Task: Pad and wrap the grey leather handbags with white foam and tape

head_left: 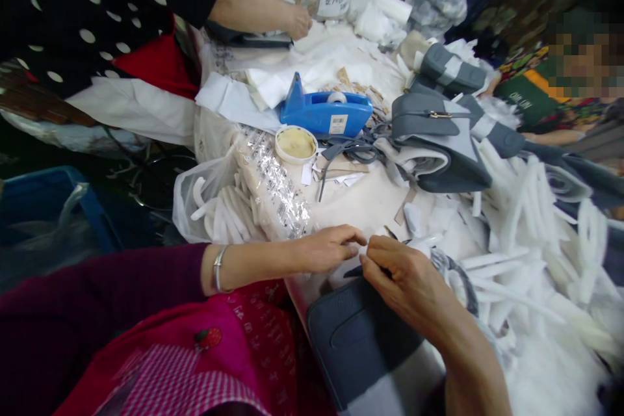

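Note:
My left hand (331, 249), with a silver bangle at its wrist, reaches across just above the table edge. Its fingers are bent together, and the fingertips meet those of my right hand (402, 273). The right fingers are curled in a pinch. Whatever small thing lies between the fingertips is hidden. Below the hands, a dark narrow strap end (355, 270) shows. A dark blue-grey bag (355, 331) lies beneath my right hand and forearm at the table's near edge, with white wrapping on its lower part.
A blue tape dispenser (326, 110) stands beyond a round tub of yellowish paste (295, 145). Grey bags (439, 136) and white foam strips (526, 221) crowd the right. A co-worker's hand (297, 23) works at far left; another person (536, 94) is at right. A blue crate (92, 201) stands left.

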Demonstrator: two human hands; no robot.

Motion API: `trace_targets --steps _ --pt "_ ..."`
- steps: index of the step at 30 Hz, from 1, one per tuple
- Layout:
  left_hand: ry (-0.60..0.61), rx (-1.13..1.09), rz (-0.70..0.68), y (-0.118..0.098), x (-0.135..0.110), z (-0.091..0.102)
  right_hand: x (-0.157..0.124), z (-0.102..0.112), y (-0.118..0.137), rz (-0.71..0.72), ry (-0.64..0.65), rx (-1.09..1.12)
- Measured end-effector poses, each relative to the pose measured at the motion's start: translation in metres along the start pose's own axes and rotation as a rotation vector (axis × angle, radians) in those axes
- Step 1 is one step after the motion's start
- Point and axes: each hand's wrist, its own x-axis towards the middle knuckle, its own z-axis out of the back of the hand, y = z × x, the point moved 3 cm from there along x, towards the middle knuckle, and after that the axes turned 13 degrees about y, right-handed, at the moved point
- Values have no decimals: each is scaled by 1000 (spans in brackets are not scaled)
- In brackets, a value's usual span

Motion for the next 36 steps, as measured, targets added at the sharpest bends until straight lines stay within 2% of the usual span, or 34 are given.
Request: trace_targets --steps 3,6,9,12,14,18,20,22,23,24,25,27,28,29,30,33,34,36 --pt "-51 -63 -8 18 27 -7 -4 0 1 5 -36 -13" --pt "-96 -67 -79 29 41 -18 -4 0 1 9 -60 -16" --pt "-37 -111 -103 33 45 -22 -2 1 2 11 -52 -22" --pt "40 -126 24 28 38 -17 -2 4 2 -7 -33 -48" --pt "70 -238 107 20 26 -12 -4 5 2 -33 -27 -59" --pt "214 -596 45 -3 1 -14 -4 6 -4 -97 -3 -49" --pt "208 -522 26 -9 -7 -18 0 7 -7 -49 60 -23" --pt "151 -290 51 -11 -10 -22 -1 14 -9 35 38 65" --pt "135 -167 64 -12 -10 -24 -6 20 -11 68 -57 122" --pt "128 -60 72 -14 -10 -26 -16 28 -13 76 -221 177" --pt "128 25 75 -15 -9 -28 -32 36 -17 48 -443 222" --pt "131 127 74 -18 -9 -29 -80 41 -26 -102 -911 288" --pt "132 151 72 -19 -9 -29 -109 35 -30 -217 -1086 330" --pt "134 163 67 -19 -9 -29 -137 24 -34 -344 -1205 390" --pt "139 168 60 -18 -9 -29 -165 8 -38 -470 -1257 470" --pt "149 161 52 -14 -8 -29 -225 -59 -38 -750 -1189 829" --pt "147 164 50 -13 -8 -30 -235 -81 -35 -791 -1143 952" --pt "135 166 42 -13 -6 -31 -244 -116 -25 -774 -1070 1095"
